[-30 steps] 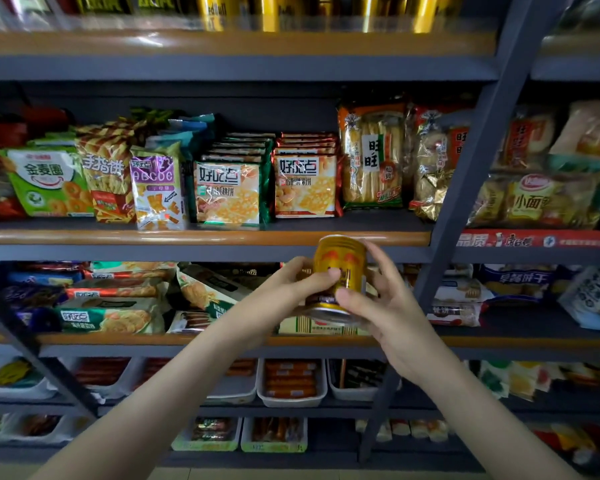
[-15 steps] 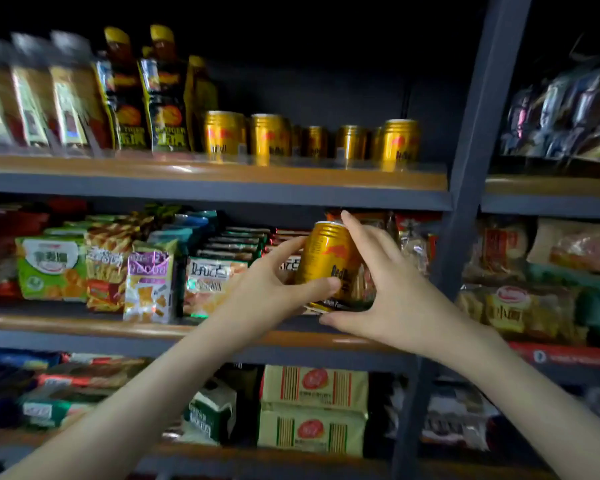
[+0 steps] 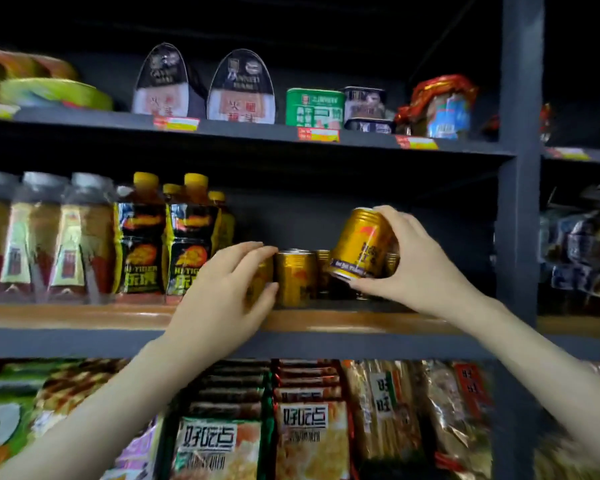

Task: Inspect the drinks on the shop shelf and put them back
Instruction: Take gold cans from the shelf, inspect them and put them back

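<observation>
Spanning the view, the dark grey metal shelf with a wooden front lip [image 3: 84, 315] carries yellow-capped, dark-labelled drink bottles [image 3: 141, 237] and a row of standing gold cans [image 3: 296, 277], which crowd the spot beneath the one you hold. Your left hand [image 3: 219, 296] clasps the leftmost gold can [image 3: 262, 271], fingers over its top, thumb on its front. Your right hand [image 3: 420, 265] pinches the tilted gold drink can [image 3: 361, 242] just above the row.

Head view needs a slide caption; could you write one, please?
Right hand holds a tilted gold can over the shelf; left hand grips a standing can.
</observation>
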A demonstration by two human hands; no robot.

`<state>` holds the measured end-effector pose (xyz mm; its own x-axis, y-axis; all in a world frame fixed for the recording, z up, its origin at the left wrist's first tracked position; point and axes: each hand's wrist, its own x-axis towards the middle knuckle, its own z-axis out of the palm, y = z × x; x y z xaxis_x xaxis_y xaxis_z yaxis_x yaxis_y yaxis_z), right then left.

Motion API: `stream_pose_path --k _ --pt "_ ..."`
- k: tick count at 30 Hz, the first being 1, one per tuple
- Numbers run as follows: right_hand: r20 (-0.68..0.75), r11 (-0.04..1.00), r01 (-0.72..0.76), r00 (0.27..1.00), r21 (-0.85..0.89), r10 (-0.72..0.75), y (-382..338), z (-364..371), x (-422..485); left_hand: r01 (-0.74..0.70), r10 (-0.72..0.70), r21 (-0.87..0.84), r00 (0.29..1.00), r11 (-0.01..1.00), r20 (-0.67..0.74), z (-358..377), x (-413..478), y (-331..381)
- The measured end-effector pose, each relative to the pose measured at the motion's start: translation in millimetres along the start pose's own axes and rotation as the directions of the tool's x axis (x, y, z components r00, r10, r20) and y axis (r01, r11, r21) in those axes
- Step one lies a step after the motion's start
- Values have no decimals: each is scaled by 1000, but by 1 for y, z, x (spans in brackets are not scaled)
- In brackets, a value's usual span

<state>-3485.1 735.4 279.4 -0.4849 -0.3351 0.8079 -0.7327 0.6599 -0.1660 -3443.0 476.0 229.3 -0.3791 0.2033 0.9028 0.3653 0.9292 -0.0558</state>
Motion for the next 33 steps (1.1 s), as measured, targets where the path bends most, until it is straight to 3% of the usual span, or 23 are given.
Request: stream_pose_path --k 3,7,12,16,23,28,33 --pt "42 991 -38 998 -129 43 16 5 22 -53 52 40 998 998 35 13 10 -21" --pt "220 925 -27 968 -378 118 39 25 38 -97 89 93 993 991 80 26 26 -25" --pt "358 723 144 922 -676 151 53 47 54 -133 111 180 986 975 126 34 36 -23" --pt "400 685 180 899 -706 176 54 55 66 -139 116 193 985 971 125 38 36 -27" --pt "409 671 100 854 -735 320 56 59 74 -175 153 232 982 957 110 41 36 -29" --pt "415 630 133 850 -765 325 52 60 78 -251 221 280 966 927 132 41 33 -28" --pt "397 604 109 841 -790 367 56 56 78 -226 195 293 972 929 132 42 31 -29"
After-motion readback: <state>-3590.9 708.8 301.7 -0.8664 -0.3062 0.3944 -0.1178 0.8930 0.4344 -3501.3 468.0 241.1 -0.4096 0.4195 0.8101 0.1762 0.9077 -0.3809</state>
